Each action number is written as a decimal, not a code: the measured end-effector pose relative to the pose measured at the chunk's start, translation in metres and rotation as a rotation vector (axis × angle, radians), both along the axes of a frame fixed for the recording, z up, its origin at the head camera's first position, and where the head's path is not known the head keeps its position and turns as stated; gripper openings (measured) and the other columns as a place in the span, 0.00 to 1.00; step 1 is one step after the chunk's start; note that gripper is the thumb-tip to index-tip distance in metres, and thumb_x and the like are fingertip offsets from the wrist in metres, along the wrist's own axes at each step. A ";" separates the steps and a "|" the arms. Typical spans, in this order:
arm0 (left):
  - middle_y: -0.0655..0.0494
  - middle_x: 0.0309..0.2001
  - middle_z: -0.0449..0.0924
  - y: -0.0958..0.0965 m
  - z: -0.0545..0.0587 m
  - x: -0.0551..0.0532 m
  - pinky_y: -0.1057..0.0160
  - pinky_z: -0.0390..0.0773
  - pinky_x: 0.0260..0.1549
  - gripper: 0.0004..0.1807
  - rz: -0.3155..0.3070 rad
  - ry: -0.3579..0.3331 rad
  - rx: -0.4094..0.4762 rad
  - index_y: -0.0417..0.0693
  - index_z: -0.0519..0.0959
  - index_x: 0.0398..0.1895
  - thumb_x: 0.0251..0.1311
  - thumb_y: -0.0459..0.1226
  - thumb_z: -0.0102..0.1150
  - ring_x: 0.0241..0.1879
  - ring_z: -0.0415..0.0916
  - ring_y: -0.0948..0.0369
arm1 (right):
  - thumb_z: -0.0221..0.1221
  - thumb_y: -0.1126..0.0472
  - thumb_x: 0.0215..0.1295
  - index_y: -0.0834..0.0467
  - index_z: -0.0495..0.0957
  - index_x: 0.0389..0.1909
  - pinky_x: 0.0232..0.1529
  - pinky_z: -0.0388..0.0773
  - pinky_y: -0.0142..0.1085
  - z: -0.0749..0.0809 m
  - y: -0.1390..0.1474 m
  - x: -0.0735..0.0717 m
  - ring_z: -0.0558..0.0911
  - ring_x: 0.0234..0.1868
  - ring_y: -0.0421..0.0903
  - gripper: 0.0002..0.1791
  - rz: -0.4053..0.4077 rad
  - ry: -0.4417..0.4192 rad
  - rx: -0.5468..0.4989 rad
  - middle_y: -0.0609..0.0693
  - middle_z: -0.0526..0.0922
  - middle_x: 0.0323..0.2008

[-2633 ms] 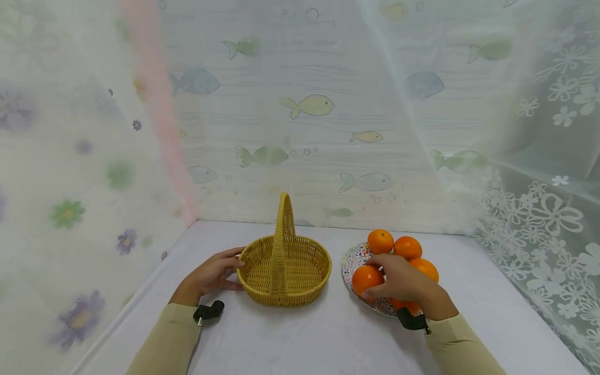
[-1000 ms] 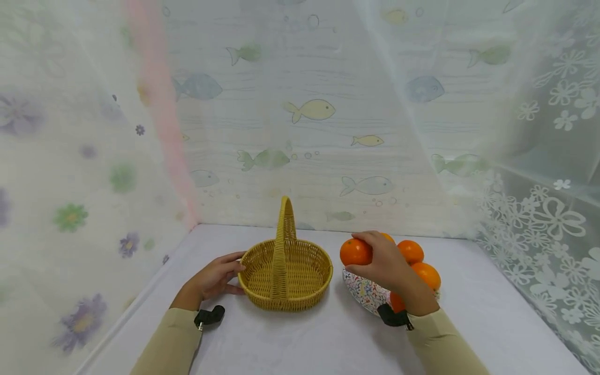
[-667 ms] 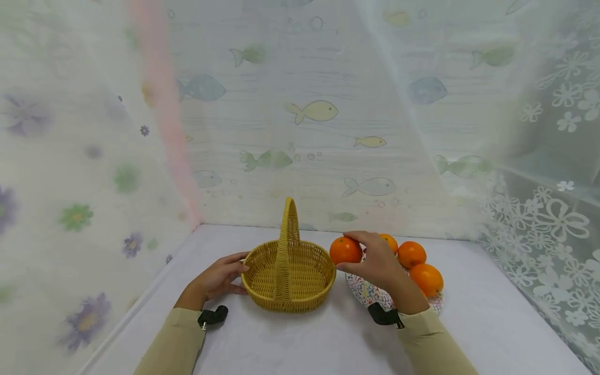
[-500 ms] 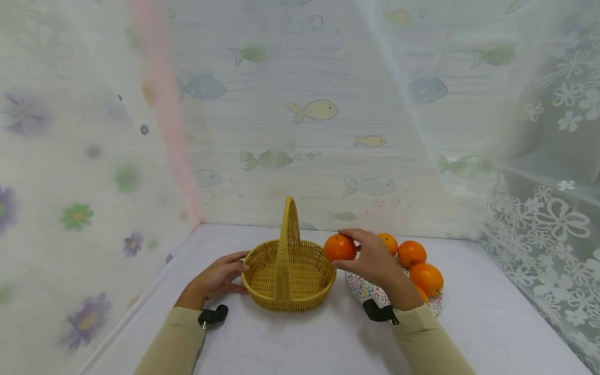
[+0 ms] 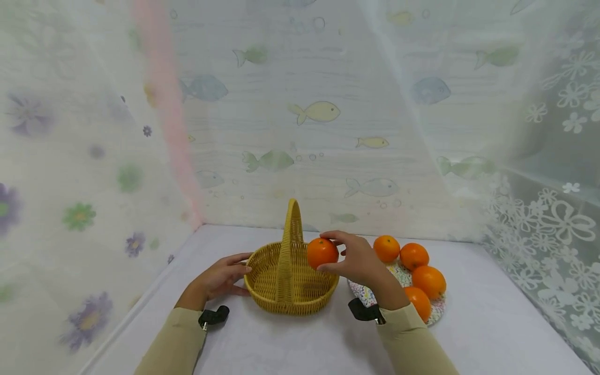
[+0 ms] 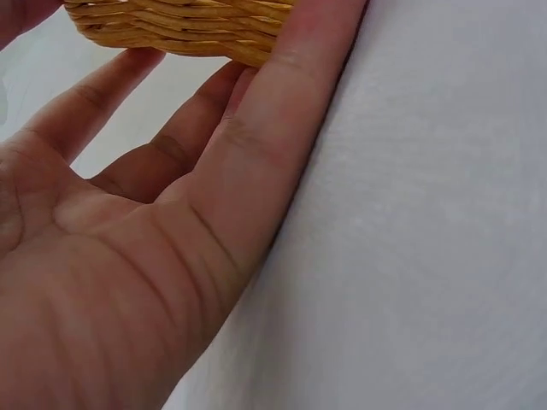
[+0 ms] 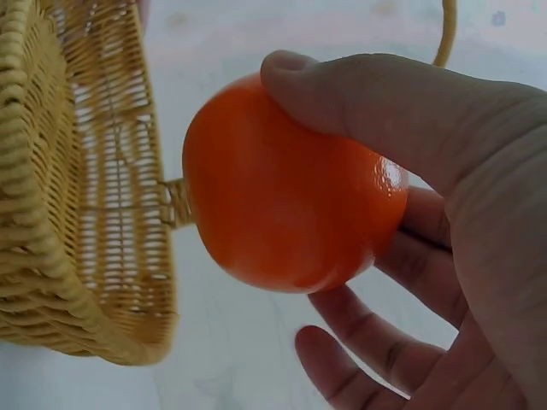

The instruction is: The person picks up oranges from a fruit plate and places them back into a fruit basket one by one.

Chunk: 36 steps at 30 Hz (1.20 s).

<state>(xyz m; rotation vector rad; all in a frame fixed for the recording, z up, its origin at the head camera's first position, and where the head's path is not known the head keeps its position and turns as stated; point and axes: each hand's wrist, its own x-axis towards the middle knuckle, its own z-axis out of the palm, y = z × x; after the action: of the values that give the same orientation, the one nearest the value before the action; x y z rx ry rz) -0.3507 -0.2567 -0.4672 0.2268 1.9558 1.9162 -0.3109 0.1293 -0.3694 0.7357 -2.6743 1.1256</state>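
In the head view my right hand [image 5: 358, 260] holds a shiny orange [image 5: 322, 253] between thumb and fingers, at the right rim of a yellow wicker basket [image 5: 300, 307]. The right wrist view shows the thumb [image 7: 359, 94] over this orange [image 7: 282, 196], with the basket [image 7: 128, 337] a little apart on its left. My left hand [image 5: 217, 278] grips the basket's left rim. In the left wrist view its fingers [image 6: 256, 162] reach along and beneath the woven wall [image 6: 197, 30]. No fruit shows inside the basket.
Several oranges [image 5: 428, 282] lie on a colourful patterned plate [image 5: 363, 295] to the right. The basket's tall arched handle [image 5: 286, 260] stands over its middle. White cloth [image 5: 281, 344] covers the table. A curtain with fish [image 5: 319, 111] hangs behind.
My right hand has lifted the orange off the plate and carried it leftward to the basket. The left hand has stayed at the basket's rim.
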 end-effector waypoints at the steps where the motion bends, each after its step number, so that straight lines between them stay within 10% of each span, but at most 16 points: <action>1: 0.41 0.75 0.65 0.000 0.001 0.001 0.35 0.83 0.50 0.33 -0.010 -0.002 -0.001 0.48 0.62 0.80 0.74 0.38 0.58 0.68 0.73 0.49 | 0.79 0.46 0.52 0.44 0.78 0.67 0.50 0.84 0.39 -0.001 -0.001 0.001 0.82 0.51 0.45 0.39 -0.005 -0.004 0.012 0.40 0.83 0.57; 15: 0.40 0.75 0.65 0.003 0.015 0.004 0.35 0.83 0.50 0.37 0.035 -0.088 0.027 0.47 0.62 0.79 0.69 0.35 0.63 0.65 0.75 0.48 | 0.79 0.53 0.52 0.44 0.77 0.64 0.57 0.85 0.49 -0.008 -0.017 0.003 0.85 0.58 0.51 0.36 0.031 -0.090 -0.036 0.45 0.83 0.58; 36: 0.42 0.73 0.69 0.003 0.014 0.003 0.35 0.83 0.50 0.37 0.060 -0.128 0.043 0.48 0.64 0.78 0.67 0.35 0.65 0.65 0.75 0.47 | 0.79 0.55 0.52 0.55 0.77 0.64 0.48 0.85 0.35 -0.004 -0.065 -0.022 0.79 0.51 0.44 0.38 0.185 -0.061 0.183 0.46 0.79 0.56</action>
<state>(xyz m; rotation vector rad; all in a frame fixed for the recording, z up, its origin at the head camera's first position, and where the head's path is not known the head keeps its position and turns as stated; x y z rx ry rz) -0.3478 -0.2536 -0.4528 0.0566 1.8594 1.9610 -0.3327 0.0648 -0.3730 1.0135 -2.8368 0.9628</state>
